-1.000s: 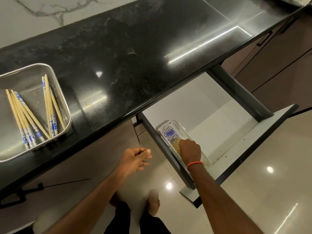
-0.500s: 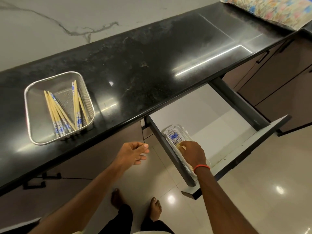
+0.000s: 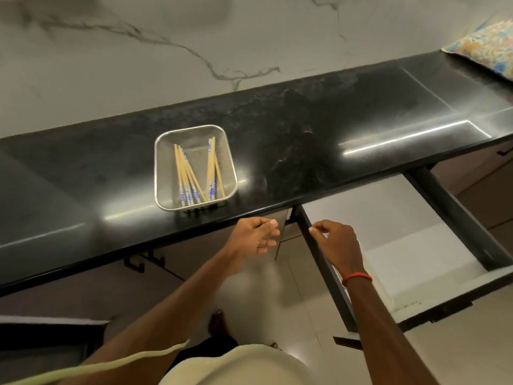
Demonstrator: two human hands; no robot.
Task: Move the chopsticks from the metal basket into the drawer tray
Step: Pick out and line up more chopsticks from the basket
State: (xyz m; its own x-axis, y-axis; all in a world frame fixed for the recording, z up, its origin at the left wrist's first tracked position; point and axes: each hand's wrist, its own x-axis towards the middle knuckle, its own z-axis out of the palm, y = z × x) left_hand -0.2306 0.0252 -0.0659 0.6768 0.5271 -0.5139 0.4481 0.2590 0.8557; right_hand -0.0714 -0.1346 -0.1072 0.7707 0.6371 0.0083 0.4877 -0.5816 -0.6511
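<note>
Chopsticks (image 3: 194,173) lying in two loose bunches inside metal basket (image 3: 166,151), with left hand (image 3: 256,236) just below it and right hand (image 3: 337,243) lower right over open drawer (image 3: 388,218), both loosely curled, empty, seemingly readied for a pickup.

You had the pale wooden chopsticks (image 3: 191,176), blue-patterned at their ends, lying in two loose bunches inside the square metal mesh basket (image 3: 229,165) near the black counter (image 3: 305,151)'s front edge.

Chopsticks (image 3: 190,190) in metal basket (image 3: 164,173), drawer (image 3: 388,218) open
</note>
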